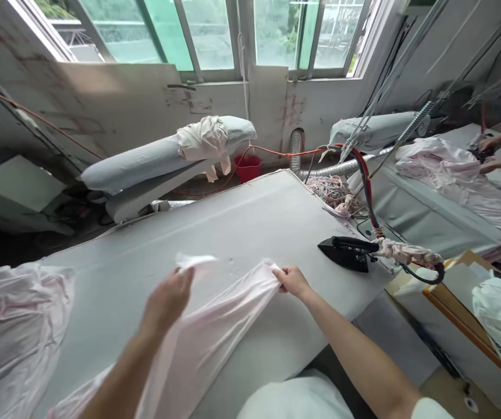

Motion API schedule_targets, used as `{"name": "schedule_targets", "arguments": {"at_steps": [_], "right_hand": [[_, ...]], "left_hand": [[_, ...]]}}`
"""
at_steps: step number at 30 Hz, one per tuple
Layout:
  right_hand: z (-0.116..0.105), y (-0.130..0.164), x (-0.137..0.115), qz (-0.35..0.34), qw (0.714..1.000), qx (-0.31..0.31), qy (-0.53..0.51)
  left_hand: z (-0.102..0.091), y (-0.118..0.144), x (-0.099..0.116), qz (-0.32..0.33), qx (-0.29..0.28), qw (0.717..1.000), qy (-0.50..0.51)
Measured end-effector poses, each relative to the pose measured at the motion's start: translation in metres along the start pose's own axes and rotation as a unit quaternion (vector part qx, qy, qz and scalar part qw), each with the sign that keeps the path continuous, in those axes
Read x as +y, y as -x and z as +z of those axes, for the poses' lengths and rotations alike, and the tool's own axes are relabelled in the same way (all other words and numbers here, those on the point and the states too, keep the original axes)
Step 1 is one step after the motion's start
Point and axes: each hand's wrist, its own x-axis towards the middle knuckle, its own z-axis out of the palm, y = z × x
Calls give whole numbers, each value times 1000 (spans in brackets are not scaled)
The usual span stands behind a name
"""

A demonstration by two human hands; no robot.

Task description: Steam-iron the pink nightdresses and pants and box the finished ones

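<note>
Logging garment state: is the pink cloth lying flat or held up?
Held up: left hand and right hand lift pink cloth edge above ironing table.

Workroom, daylit. At 12 o'clock: row of windows (215,35) with pale frames and green-tinted panes, foliage outside; below them a scuffed, stained white wall (114,105). At 10 o'clock: padded grey sleeve board (145,157) with a cream cloth draped on it. At 12 o'clock, low on the floor: red bucket (248,167); just right of it a ribbed silver hose (296,152). At centre: large grey padded ironing table (241,221). At 2 o'clock: second padded station (425,215) under slanted metal rods and cables, heaped pink fabric on it. At 4 o'clock: wooden-edged tray (459,317) holding white cloth. At 9 o'clock: dark floor, shadowed
</note>
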Motion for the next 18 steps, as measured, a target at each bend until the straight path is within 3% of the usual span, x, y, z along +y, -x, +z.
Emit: {"name": "schedule_targets", "arguments": {"at_steps": [2,5,7,9,11,13,16,18], "right_hand": [[-9,-2,-5,-13,999,22,-47],[-20,3,15,-3,990,58,-126],[-23,9,42,45,985,62,-157],[-26,15,68,98,980,33,-167],[-31,18,83,125,975,-23,-180],[-38,19,82,130,974,-81,-167],[-50,22,65,78,991,-108,-33],[-59,28,56,28,994,-85,67]], "left_hand": [[44,-5,55,45,-10,998,45],[135,26,127,106,-9,979,172],[186,60,151,118,-56,976,177],[213,82,155,127,-89,974,164],[215,77,148,128,-82,977,150],[202,47,142,87,-88,988,93],[180,-19,148,16,-242,969,-43],[177,-54,164,35,-339,938,-65]]}}
